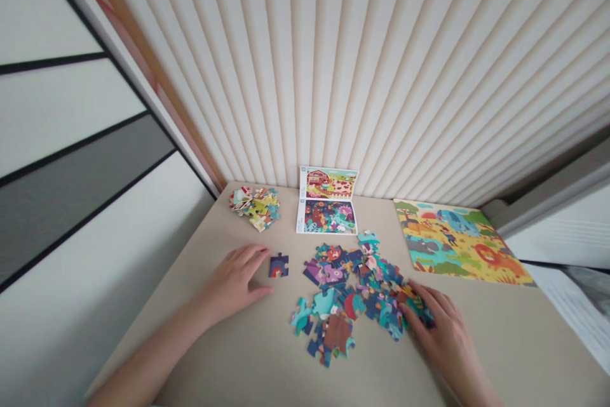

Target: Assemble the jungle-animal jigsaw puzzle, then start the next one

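Note:
On the beige table, my left hand (237, 281) rests with thumb and fingers apart, holding nothing. Just beyond its fingertips lies a single dark blue jigsaw piece (279, 265) with a red and purple print. A loose heap of colourful jigsaw pieces (355, 296) spreads to the right of that piece, some overlapping. My right hand (441, 324) is at the heap's right edge, its thumb and fingers curled around several jigsaw pieces (418, 305). How firmly these are gripped is partly hidden by the fingers.
Behind the heap stands an open picture leaflet (328, 200) with two printed scenes. A smaller pile of jigsaw pieces (256, 207) is at the back left. An animal picture puzzle (460, 242) lies at the right. A pleated cream screen (328, 64) rises along the back edge.

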The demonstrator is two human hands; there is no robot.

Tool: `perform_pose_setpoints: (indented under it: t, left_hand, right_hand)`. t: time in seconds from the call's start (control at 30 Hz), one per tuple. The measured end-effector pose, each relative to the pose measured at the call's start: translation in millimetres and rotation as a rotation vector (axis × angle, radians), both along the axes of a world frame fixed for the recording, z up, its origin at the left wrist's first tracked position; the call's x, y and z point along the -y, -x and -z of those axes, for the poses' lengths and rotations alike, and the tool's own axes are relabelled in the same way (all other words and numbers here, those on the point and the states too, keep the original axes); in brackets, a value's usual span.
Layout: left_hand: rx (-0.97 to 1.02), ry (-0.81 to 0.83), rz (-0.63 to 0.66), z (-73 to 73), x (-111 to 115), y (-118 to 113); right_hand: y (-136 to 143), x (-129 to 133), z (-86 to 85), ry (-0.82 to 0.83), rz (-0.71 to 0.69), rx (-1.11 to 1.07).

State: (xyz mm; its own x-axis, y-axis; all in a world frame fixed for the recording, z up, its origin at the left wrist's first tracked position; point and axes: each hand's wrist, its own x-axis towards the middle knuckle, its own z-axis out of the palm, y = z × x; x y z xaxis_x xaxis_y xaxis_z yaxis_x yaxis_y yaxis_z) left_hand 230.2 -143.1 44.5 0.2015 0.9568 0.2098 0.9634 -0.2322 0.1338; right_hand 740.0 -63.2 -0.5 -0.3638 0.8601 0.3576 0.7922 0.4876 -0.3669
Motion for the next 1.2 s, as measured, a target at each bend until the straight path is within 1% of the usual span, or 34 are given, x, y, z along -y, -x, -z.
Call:
perform_pose_setpoints:
  t: [0.07,0.13,0.23,0.47,0.67,0.77,0.9,1.0,1.2]
  left_hand:
    - [0.018,0.048,0.029,-8.7,-17.1,-1.9]
    - [0.056,0.092,0.093,-14.9,-30.0,-4.8]
    - [0.121,0.117,0.158,-16.2,-38.3,-5.7]
    - [0.177,0.116,0.150,-5.6,-30.8,-2.7]
    - [0.213,0.141,0.161,-9.4,-28.7,-0.2]
    - [0.215,0.151,0.173,-10.7,-27.6,0.3]
    - [0.215,0.153,0.188,-8.4,-26.5,1.0]
    - [0.215,0.158,0.197,-7.4,-26.8,2.0]
    - [0.211,0.158,0.210,-10.1,-26.8,3.4]
  right_hand:
    - [6.0,-2.5,3.4,0.001,-0.004,-0.010]
    - [10.3,-2.6,7.3,-0.011,0.007,-0.017]
    - [12.3,0.1,11.7,-0.028,0.017,-0.018]
    - [5.7,1.8,15.7,-0.045,0.015,-0.021]
    - [-0.1,2.5,20.7,-0.022,0.015,-0.004]
    - [2.0,3.0,17.1,-0.032,0.025,-0.005]
    - [5.1,1.9,10.9,-0.051,0.005,-0.010]
    - [5.3,2.1,9.4,-0.043,0.004,-0.010]
    - [8.6,4.7,6.6,-0.011,0.031,-0.012]
